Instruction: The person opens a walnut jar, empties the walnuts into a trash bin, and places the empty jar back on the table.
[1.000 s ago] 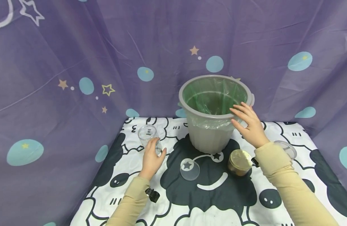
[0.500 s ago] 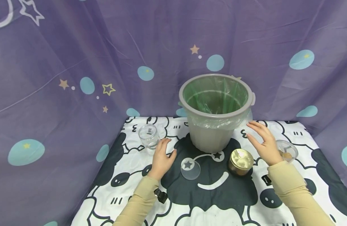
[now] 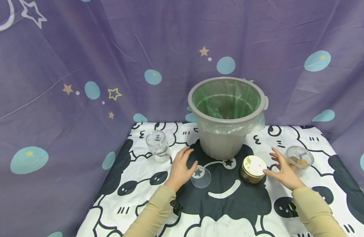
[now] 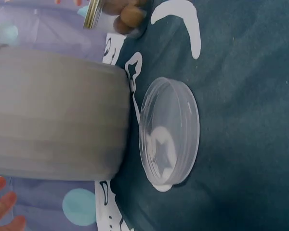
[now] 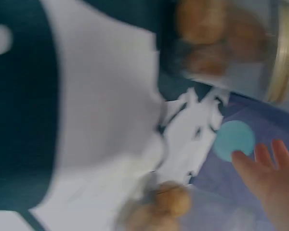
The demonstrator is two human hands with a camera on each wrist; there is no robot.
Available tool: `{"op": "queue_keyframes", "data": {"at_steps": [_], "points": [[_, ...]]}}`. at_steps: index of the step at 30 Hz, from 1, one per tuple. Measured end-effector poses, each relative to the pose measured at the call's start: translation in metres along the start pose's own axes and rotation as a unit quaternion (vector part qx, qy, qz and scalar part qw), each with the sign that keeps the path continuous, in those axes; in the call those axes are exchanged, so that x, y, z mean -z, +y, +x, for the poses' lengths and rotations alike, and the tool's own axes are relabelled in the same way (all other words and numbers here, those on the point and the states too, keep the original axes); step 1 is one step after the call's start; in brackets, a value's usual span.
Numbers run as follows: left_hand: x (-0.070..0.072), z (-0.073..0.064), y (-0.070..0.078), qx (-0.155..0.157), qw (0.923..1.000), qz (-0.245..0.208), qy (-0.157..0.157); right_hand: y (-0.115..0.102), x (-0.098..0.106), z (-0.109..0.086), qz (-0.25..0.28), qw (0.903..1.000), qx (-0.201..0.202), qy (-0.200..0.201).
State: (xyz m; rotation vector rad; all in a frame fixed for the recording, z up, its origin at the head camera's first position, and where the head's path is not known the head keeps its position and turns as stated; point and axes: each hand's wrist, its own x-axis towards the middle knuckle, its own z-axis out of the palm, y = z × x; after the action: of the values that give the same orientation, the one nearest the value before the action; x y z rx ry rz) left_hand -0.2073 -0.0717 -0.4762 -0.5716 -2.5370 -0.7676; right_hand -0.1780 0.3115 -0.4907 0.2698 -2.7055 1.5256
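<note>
My left hand (image 3: 182, 169) hovers beside a round clear plastic lid (image 3: 201, 177), its fingers bent loosely and nothing in them. The left wrist view shows that lid (image 4: 185, 130) lying flat on the dark cloth, apart from the fingertips. My right hand (image 3: 285, 172) is between a gold-lidded jar (image 3: 252, 174) and an uncovered clear jar (image 3: 299, 161), thumb and fingers spread. Its thumb tip is close to the gold lid; whether they touch I cannot tell. Brown round pieces (image 5: 173, 199), blurred in the right wrist view, lie in the uncovered jar; similar ones show inside the gold-lidded jar.
A grey bin (image 3: 220, 141) with a green-tinted liner stands at the back middle. An uncovered clear jar (image 3: 158, 144), seemingly with nothing in it, stands at the left. Behind the table hangs a purple curtain (image 3: 170, 39).
My right hand has come away from the bin's rim, down and right to beside the gold-lidded jar. My left hand has moved right, from the clear jar towards the clear lid.
</note>
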Motion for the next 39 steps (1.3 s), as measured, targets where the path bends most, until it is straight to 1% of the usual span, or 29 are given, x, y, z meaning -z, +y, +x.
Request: {"op": "queue_keyframes", "data": {"at_steps": [2, 6, 11, 14, 18, 19, 22, 25, 27, 29, 32, 36, 39], "points": [[0.0, 0.001, 0.003, -0.003, 1.0, -0.003, -0.006, 0.008, -0.002, -0.003, 0.015, 0.9997, -0.01, -0.014], [-0.003, 0.001, 0.008, -0.018, 0.9998, -0.006, -0.011, 0.022, -0.006, -0.008, 0.04, 0.9986, -0.014, -0.033], [-0.007, 0.002, 0.013, -0.036, 0.999, -0.003, -0.027, 0.04, -0.01, -0.012, 0.019, 0.9988, -0.002, -0.046], [-0.01, 0.001, 0.017, -0.045, 0.9981, -0.003, -0.042, 0.047, -0.014, -0.013, 0.005, 0.9982, -0.011, -0.058], [-0.012, 0.001, 0.023, -0.053, 0.9968, -0.001, -0.06, 0.053, -0.021, -0.013, 0.0, 0.9958, -0.038, -0.083], [-0.013, 0.001, 0.024, -0.056, 0.9965, -0.001, -0.062, 0.055, -0.023, -0.012, -0.003, 0.9956, -0.037, -0.086], [-0.015, 0.002, 0.028, -0.068, 0.9957, 0.003, -0.063, 0.056, -0.028, -0.009, -0.019, 0.9954, -0.034, -0.087], [-0.019, 0.003, 0.03, -0.082, 0.9951, 0.005, -0.056, 0.057, -0.033, -0.006, -0.03, 0.996, -0.021, -0.081], [-0.021, 0.003, 0.031, -0.088, 0.9947, 0.003, -0.053, 0.058, -0.035, -0.004, -0.031, 0.9961, -0.022, -0.08], [-0.023, 0.004, 0.032, -0.089, 0.9945, -0.002, -0.055, 0.059, -0.038, -0.003, -0.029, 0.9967, -0.019, -0.074], [-0.026, 0.005, 0.034, -0.088, 0.994, -0.007, -0.063, 0.06, -0.041, -0.001, -0.025, 0.9975, -0.024, -0.063], [-0.028, 0.005, 0.036, -0.098, 0.9929, -0.006, -0.067, 0.06, -0.045, 0.002, -0.021, 0.9987, -0.012, -0.045], [-0.029, 0.005, 0.037, -0.108, 0.992, -0.005, -0.066, 0.061, -0.047, 0.006, -0.027, 0.9989, 0.009, -0.037]]}}
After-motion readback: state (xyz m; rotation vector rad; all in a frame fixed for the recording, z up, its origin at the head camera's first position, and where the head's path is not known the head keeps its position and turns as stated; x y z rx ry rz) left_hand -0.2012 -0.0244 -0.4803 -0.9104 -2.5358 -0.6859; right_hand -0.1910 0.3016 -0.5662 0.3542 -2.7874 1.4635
